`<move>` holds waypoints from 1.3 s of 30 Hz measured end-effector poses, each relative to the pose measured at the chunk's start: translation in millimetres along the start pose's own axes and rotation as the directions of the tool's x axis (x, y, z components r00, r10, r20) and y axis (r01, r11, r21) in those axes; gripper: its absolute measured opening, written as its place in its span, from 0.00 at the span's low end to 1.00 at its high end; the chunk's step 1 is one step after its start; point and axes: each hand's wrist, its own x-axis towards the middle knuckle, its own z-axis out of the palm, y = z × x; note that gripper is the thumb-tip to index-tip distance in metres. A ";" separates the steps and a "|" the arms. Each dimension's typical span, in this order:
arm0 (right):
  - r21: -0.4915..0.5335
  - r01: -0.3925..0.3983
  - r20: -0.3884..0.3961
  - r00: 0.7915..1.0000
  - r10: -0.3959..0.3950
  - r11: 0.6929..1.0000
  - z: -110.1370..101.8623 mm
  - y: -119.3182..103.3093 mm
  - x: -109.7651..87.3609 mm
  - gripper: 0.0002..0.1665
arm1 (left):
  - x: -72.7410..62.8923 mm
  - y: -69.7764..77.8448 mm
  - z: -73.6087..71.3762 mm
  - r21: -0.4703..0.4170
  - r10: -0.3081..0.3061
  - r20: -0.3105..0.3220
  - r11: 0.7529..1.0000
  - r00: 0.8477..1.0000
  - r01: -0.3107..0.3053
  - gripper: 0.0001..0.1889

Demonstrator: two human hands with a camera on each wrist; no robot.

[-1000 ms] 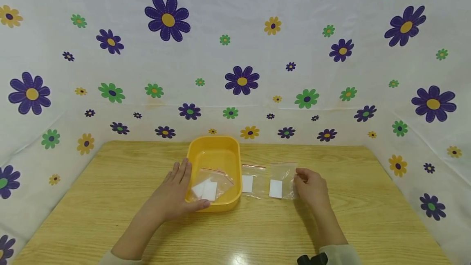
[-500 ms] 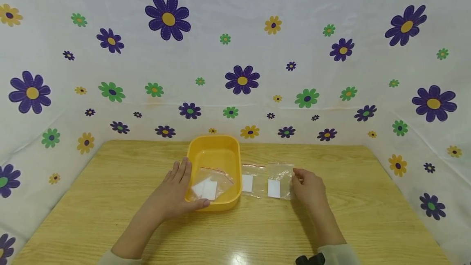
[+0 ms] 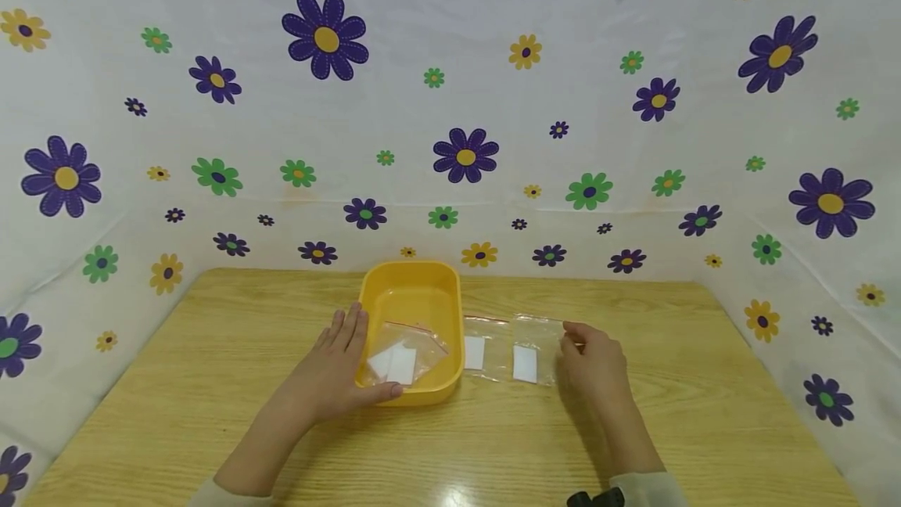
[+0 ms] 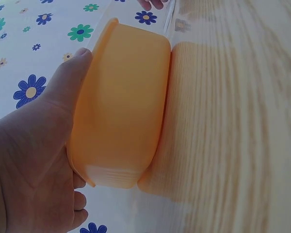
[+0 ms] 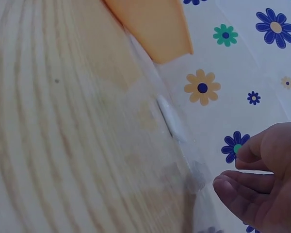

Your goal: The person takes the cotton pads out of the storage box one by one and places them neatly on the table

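My left hand (image 3: pixel 331 374) rests against the left side of a yellow plastic tub (image 3: pixel 411 296), fingers straight along its wall and thumb at the near rim. In the left wrist view the thumb (image 4: pixel 72 77) lies along the tub's rim. Inside the tub lie clear zip bags (image 3: pixel 425 339) with white labels. Right of it, one clear zip bag (image 3: pixel 497 350) lies flat, and another zip bag (image 3: pixel 545 339) beside it. My right hand (image 3: pixel 597 358) is at this outer bag's right edge; in the right wrist view its loosely bent fingertips (image 5: pixel 223 184) hold nothing.
The wooden table (image 3: pixel 457 452) carries everything. A white cloth (image 3: pixel 394 108) with printed flowers stands behind it and on both sides. A dark wrist device (image 3: pixel 597 498) shows at my right sleeve.
My right hand and the outer zip bag have shifted slightly left. The left hand and the tub have stayed in place.
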 end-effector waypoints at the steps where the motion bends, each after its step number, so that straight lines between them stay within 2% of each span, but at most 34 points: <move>1: 0.020 0.007 -0.001 1.000 -0.007 1.000 0.2 -0.5 0.0 0.22 | -0.7 0.0 -0.2 0.002 0.003 -0.004 1.000 1.000 -0.003 0.68; 4: 0.112 0.002 0.022 1.000 -0.005 0.994 1.0 -3.9 -0.7 0.21 | -2.8 0.2 -0.7 0.005 0.010 -0.013 1.000 1.000 -0.010 0.68; 7: 0.255 -0.031 0.070 0.997 0.014 0.966 1.7 -8.5 -1.7 0.21 | -3.7 0.7 -1.5 0.000 0.008 -0.010 1.000 1.000 -0.008 0.69; 10: 0.434 -0.091 0.140 0.990 0.033 0.896 1.9 -15.9 -3.4 0.22 | -3.6 1.2 -2.2 -0.001 -0.001 -0.004 1.000 1.000 0.001 0.69; 14: 0.581 -0.156 0.221 0.975 0.030 0.799 2.4 -26.7 -5.9 0.23 | -2.5 0.3 -1.2 0.004 -0.008 -0.001 1.000 1.000 0.008 0.69; 20: 0.698 -0.240 0.342 0.939 -0.021 0.675 5.5 -40.8 -10.1 0.25 | 0.6 -0.6 0.8 0.006 -0.004 0.001 1.000 1.000 0.004 0.69; 25: 0.745 -0.288 0.404 0.912 -0.064 0.602 13.1 -55.1 -13.3 0.27 | 2.2 0.0 0.8 -0.002 -0.001 0.003 1.000 1.000 0.001 0.69; 29: 0.761 -0.308 0.425 0.902 -0.080 0.571 22.7 -66.6 -15.0 0.27 | 1.9 -0.2 0.0 -0.005 0.001 0.002 1.000 1.000 -0.001 0.69; 31: 0.763 -0.315 0.437 0.895 -0.091 0.564 27.4 -72.1 -16.5 0.27 | 1.5 -0.5 -0.1 -0.002 -0.003 0.004 1.000 1.000 0.003 0.69; 39: 0.758 -0.335 0.482 0.866 -0.135 0.560 44.8 -90.2 -19.0 0.26 | 0.2 -1.9 1.4 -0.005 -0.010 0.002 1.000 1.000 0.010 0.69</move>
